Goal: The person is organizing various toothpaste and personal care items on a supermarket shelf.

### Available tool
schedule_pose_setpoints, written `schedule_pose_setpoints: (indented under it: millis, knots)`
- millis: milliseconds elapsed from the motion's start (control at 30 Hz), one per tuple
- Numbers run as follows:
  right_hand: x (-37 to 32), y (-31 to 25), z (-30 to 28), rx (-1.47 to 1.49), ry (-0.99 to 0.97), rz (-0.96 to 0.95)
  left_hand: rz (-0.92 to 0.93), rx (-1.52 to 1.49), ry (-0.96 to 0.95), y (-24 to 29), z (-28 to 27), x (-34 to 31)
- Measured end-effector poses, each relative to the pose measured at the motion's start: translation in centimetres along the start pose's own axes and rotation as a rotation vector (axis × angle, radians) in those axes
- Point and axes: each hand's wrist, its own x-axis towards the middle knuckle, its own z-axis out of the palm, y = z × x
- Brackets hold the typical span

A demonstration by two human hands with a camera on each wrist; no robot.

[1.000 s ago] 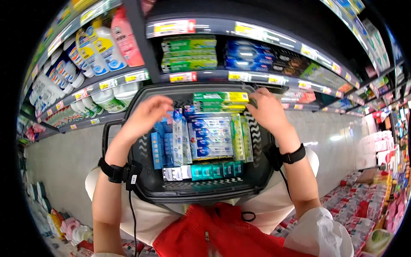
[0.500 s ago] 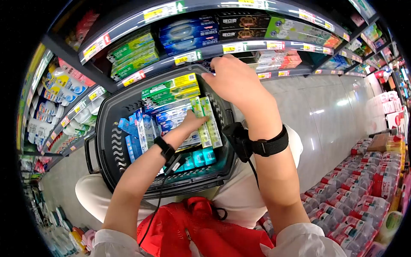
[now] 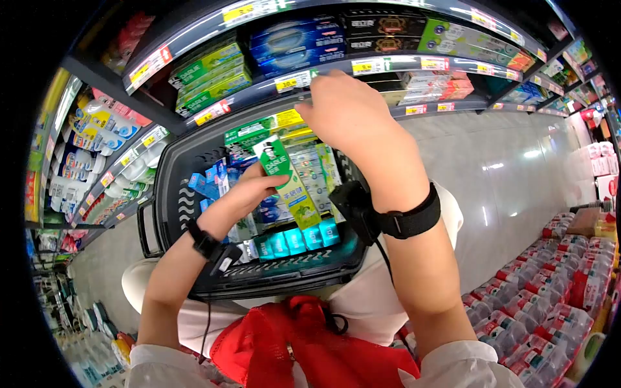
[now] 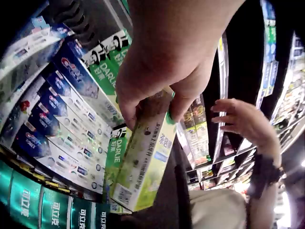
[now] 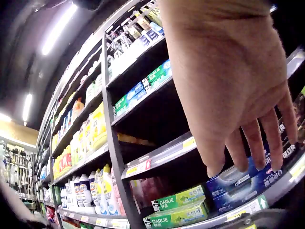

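Note:
My left hand (image 3: 248,193) pinches a green and white Darlie toothpaste box (image 3: 289,183) near its upper end and holds it tilted over the basket. Close up in the left wrist view, thumb and fingers grip the box (image 4: 145,157) from both sides. Under it the dark plastic basket (image 3: 171,161) holds blue and white Crest boxes (image 4: 62,129), teal boxes (image 3: 294,240) and more green Darlie boxes (image 3: 249,134). Reaching past the basket's far right corner, my right hand (image 3: 352,110) is at the shelf edge. Its fingers hang relaxed with nothing in them, before blue toothpaste boxes (image 5: 238,186).
The shelf (image 3: 272,87) stands right behind the basket, with stacked Darlie boxes (image 3: 210,74) and dark boxes (image 3: 381,32). Bottles (image 3: 97,126) fill the left bay. Wrapped packs of bottles (image 3: 537,291) cover the floor at right. The basket sits between the person's knees.
My left hand has lifted a Darlie box from the basket's right side and tilted it. The right hand has gone from the basket's rim to the shelf edge. The view has turned right.

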Motion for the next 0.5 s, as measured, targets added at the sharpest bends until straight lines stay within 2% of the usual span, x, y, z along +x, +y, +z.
schedule_pose_setpoints:
  millis: [33,100,167,200,233,300,333,367,433,467,500]
  knots:
    - [0.1,-0.3,0.4,-0.033,-0.017,-0.007,-0.028,-0.001,0.005,1.2,-0.7,-1.5]
    - [-0.2,-1.0,1.7,-0.037,0.001,-0.066,0.057,-0.171,-0.013,2.2,-2.1,-4.0]
    - [-0.1,-2.0,2.8,0.140,-0.097,-0.127,0.111,-0.242,0.014,3.0,-3.5,-5.8]
    - [0.3,-2.9,2.2,0.221,-0.320,-0.113,0.174,-0.282,0.016,3.1,-4.1,-6.3]
    - [0.3,-3.4,3.2,0.205,-0.334,-0.124,0.238,-0.325,0.016,3.1,-4.7,-6.7]
    - [-0.2,-4.1,5.6,0.420,-0.359,-0.212,0.309,-0.415,0.038,3.3,-5.7,-7.1]
    - [-0.2,-5.0,5.1,0.449,-0.593,-0.175,0.357,-0.451,0.059,3.5,-6.2,-7.1]
    - [-0.3,-5.3,6.3,0.406,-0.601,-0.270,0.409,-0.485,0.061,3.8,-7.0,-7.1]
    - [-0.6,-6.9,6.7,0.964,-0.785,-0.248,0.489,-0.525,0.106,4.5,-8.0,-7.3]
    - [-0.6,-7.4,6.5,1.149,-0.925,-0.089,0.499,-0.541,0.090,5.0,-8.3,-7.8]
    - [-0.6,-7.8,6.3,1.144,-0.936,-0.100,0.496,-0.553,0.060,5.3,-8.7,-8.4]
